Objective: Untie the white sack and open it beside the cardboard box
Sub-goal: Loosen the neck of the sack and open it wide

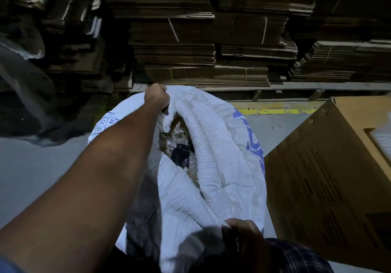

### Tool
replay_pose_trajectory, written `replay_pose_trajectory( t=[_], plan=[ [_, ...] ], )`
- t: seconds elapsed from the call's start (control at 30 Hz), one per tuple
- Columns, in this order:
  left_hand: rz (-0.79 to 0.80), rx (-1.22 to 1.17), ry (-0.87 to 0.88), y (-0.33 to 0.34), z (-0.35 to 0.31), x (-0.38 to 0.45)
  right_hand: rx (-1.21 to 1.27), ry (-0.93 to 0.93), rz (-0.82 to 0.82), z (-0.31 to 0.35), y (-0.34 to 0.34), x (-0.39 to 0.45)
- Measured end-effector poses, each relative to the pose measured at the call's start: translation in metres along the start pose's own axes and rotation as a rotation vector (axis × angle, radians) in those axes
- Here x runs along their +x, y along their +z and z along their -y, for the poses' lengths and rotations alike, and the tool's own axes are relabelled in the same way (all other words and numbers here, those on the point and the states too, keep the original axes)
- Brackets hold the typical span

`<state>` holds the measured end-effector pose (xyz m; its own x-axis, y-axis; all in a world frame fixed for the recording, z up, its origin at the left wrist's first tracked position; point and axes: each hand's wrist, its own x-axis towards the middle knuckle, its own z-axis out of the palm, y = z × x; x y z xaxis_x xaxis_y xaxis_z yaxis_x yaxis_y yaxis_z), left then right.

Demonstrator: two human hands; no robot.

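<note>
The white woven plastic sack with blue print (222,141) stands on the grey floor (31,167), its right side just beside the brown cardboard box (330,167), its mouth parted to a narrow slit showing clear and dark wrapped contents. The left hand (157,98) is fisted around the far rim of the mouth, and the right hand (243,233) pinches the near rim. Open floor lies to the left; stacks of flattened cardboard (190,40) wall the far edge.
</note>
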<state>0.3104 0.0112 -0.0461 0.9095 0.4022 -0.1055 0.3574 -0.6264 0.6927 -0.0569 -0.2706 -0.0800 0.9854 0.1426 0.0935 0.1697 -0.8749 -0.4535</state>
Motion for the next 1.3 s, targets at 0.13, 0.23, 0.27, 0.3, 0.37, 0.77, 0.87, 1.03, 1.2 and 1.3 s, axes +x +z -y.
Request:
replay_pose_trajectory(
  t=[0.13,0.23,0.27,0.3,0.37,0.77,0.87,1.03,1.2,1.3],
  plan=[
    [-0.003,0.008,-0.001,-0.004,-0.003,-0.004,0.105,0.102,-0.052,0.003,0.002,-0.026],
    [0.008,0.026,0.002,-0.005,-0.005,-0.007,0.141,0.179,-0.240,0.018,-0.001,-0.025],
    [0.014,0.030,0.000,-0.006,-0.005,-0.008,0.149,0.215,-0.281,0.023,-0.004,-0.022],
    [0.020,0.034,-0.006,-0.006,-0.004,-0.009,0.161,0.237,-0.305,0.027,-0.007,-0.022],
    [0.022,0.035,-0.016,-0.008,-0.003,-0.010,0.181,0.244,-0.305,0.030,-0.007,-0.025],
    [-0.009,0.026,-0.056,-0.016,-0.011,-0.013,0.209,0.190,-0.325,0.026,-0.008,-0.029],
    [-0.004,0.050,-0.066,-0.020,-0.012,-0.017,0.218,0.177,-0.347,0.024,-0.007,-0.028],
    [0.011,0.087,-0.078,-0.025,-0.011,-0.014,0.225,0.178,-0.336,0.021,-0.008,-0.032],
    [0.019,0.065,0.045,-0.030,-0.013,-0.031,0.345,0.260,-0.262,0.026,-0.010,-0.023],
    [0.011,0.005,0.144,-0.043,-0.009,-0.051,0.470,0.262,-0.259,0.034,-0.025,-0.007]
  ],
)
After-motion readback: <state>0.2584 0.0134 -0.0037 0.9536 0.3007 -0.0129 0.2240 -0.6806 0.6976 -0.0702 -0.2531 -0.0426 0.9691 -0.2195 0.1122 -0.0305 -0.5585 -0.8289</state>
